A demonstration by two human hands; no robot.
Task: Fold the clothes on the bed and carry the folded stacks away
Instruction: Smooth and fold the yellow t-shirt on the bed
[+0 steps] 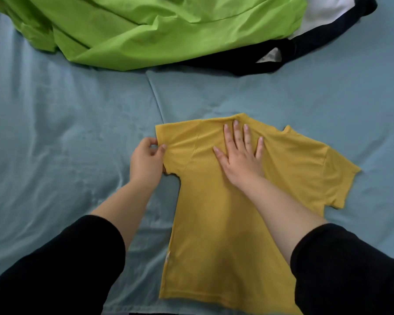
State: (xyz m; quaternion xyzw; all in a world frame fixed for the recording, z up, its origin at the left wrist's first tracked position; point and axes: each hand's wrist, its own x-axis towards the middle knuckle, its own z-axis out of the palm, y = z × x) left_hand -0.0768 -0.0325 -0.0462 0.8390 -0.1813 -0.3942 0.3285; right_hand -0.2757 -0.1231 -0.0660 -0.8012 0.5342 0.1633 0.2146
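Observation:
A small yellow ribbed T-shirt (pixel 216 226) lies flat on the bed, collar pointing away from me. My left hand (pixel 146 160) pinches the end of its left sleeve between thumb and fingers. My right hand (pixel 241 151) rests palm down with fingers spread on the shirt's upper chest, just below the collar. The right sleeve lies spread out on the sheet to the right.
The blue bed sheet (pixel 55 133) is wrinkled. A crumpled bright green garment (pixel 157 28) lies at the far edge, with a dark navy and white garment (pixel 316 26) beside and partly under it at the far right.

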